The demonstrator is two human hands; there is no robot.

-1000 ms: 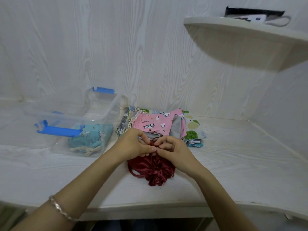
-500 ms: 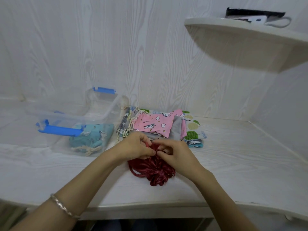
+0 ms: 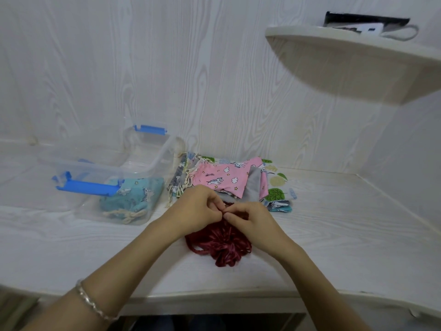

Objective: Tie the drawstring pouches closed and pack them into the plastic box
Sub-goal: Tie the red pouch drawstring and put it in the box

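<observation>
A dark red satin pouch [image 3: 220,242] lies gathered on the white counter in front of me. My left hand [image 3: 195,212] and my right hand [image 3: 248,222] meet above its mouth, and the fingertips of both pinch the red drawstring there. Behind them lies a pile of flat pouches [image 3: 229,180], with a pink unicorn-print one on top. To the left stands the clear plastic box [image 3: 143,163] with blue latches; a teal pouch [image 3: 131,198] with a tied cream cord sits inside it.
The white counter [image 3: 334,235] runs to the wall behind and to a side wall on the right. A curved shelf [image 3: 358,51] juts out at the upper right with a dark device on it. The counter's front edge is close below my forearms.
Both hands have stayed over the red pouch's mouth; the fingers have shifted slightly on the cord. The pouch has barely moved.
</observation>
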